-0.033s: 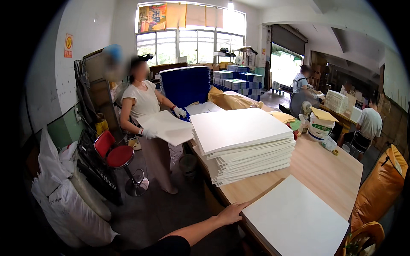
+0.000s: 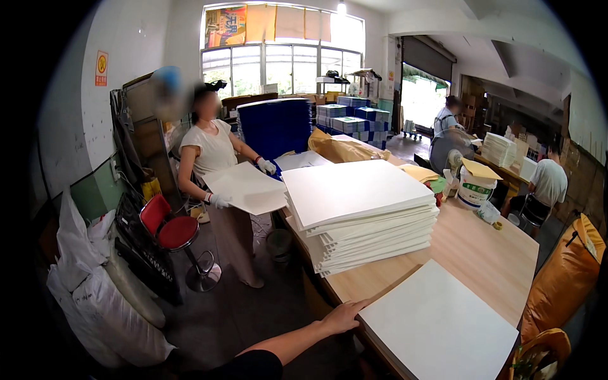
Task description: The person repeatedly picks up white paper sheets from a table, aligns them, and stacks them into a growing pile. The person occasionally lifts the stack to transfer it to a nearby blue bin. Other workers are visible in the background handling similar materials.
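Observation:
My left hand [image 2: 342, 317] rests at the near edge of the table, its index finger stretched out and touching the left corner of a large white board [image 2: 439, 323]. Its other fingers are partly hidden, and I see no grip on the board. The board lies flat on the wooden table [image 2: 484, 253], at the front right. Just beyond it rises a tall, uneven stack of white boards [image 2: 361, 193]. My right hand is out of view.
Left of the table, a co-worker [image 2: 212, 145] in white gloves holds a white sheet [image 2: 247, 189]. Near them stand a red stool [image 2: 177, 232] and white sacks [image 2: 111, 310]. A white bucket [image 2: 475, 189] sits at the table's far right, with an orange bag [image 2: 563, 282] beside the table.

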{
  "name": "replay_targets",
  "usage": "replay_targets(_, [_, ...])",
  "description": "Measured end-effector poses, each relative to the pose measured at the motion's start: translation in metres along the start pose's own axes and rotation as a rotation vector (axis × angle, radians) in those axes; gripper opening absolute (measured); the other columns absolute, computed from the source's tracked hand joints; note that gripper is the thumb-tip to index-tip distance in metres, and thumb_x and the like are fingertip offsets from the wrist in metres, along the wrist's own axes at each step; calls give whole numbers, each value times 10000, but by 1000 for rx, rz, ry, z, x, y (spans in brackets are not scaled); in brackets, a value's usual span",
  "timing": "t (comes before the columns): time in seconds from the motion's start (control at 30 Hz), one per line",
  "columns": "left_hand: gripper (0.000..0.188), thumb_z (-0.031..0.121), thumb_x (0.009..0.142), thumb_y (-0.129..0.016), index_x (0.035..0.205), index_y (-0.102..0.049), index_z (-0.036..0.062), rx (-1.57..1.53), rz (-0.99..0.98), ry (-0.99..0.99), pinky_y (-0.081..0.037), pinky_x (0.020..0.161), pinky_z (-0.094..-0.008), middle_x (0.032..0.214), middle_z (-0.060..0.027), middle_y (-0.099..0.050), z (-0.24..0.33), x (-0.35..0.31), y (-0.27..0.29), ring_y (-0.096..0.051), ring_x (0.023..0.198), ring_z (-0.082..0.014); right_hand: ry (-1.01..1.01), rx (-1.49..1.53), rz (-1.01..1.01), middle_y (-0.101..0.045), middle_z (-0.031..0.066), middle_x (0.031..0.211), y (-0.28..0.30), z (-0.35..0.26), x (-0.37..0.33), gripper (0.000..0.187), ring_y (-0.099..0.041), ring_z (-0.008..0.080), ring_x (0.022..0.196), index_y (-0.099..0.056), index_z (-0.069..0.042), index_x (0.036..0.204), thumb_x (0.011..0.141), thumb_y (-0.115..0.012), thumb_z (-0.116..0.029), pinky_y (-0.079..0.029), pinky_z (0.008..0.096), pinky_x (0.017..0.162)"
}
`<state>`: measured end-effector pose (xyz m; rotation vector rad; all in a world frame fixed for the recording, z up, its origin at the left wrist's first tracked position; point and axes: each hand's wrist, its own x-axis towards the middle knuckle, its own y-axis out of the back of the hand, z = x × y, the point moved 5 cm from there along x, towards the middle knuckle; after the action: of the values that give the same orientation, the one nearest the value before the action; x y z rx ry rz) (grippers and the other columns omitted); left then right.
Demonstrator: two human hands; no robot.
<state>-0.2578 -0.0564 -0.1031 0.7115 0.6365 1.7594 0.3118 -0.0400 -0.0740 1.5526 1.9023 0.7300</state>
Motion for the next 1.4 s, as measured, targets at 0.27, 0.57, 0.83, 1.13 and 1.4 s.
replay_targets(0.27, [707, 75, 748, -678, 1419, -456, 75, 36, 119, 33, -464, 1009, -405, 1257, -190, -615, -7, -3, -5, -563, 1190, -367, 0, 100, 94, -646, 207, 1028, -9, 2, -3, 355, -578, 305, 932, -593, 30, 1224, 908, -609, -132, -474, 422, 878])
replay_targets(0.57, [670, 137, 763, -711, 1386, -476, 58, 80, 108, 114, -482, 967, -421, 1184, -206, -639, 4, -8, -5, -577, 1127, -381, -107, 68, 158, -640, 260, 1035, -15, -11, -5, 340, -597, 363, 961, -590, 78, 1174, 880, -601, -92, -469, 440, 901])
replay_targets(0.83, [806, 506, 813, -741, 1443, -461, 88, 0, 132, 83, -401, 1073, -423, 1384, -180, -556, 21, -4, -2, -513, 1282, -337, -160, 32, 252, -666, 256, 1077, -27, -2, -3, 386, -622, 355, 988, -606, 67, 1159, 840, -658, -144, -478, 433, 923])
replay_targets(1.13, [460, 389, 815, -753, 1101, -640, 47, 68, 701, 87, -497, 824, -487, 944, -216, -683, 29, -15, -18, -635, 902, -414, -300, -20, 286, -699, 234, 1036, -28, 8, 1, 431, -662, 353, 953, -655, 1, 1116, 815, -647, -307, -502, 439, 868])
replay_targets(1.4, [423, 376, 779, -771, 1038, -670, 57, -36, 647, 269, -493, 778, -482, 866, -186, -678, -1, -12, -32, -628, 853, -387, -274, 26, 170, -699, 215, 1034, -14, -15, -2, 414, -661, 324, 958, -660, -15, 1136, 830, -643, -291, -500, 437, 873])
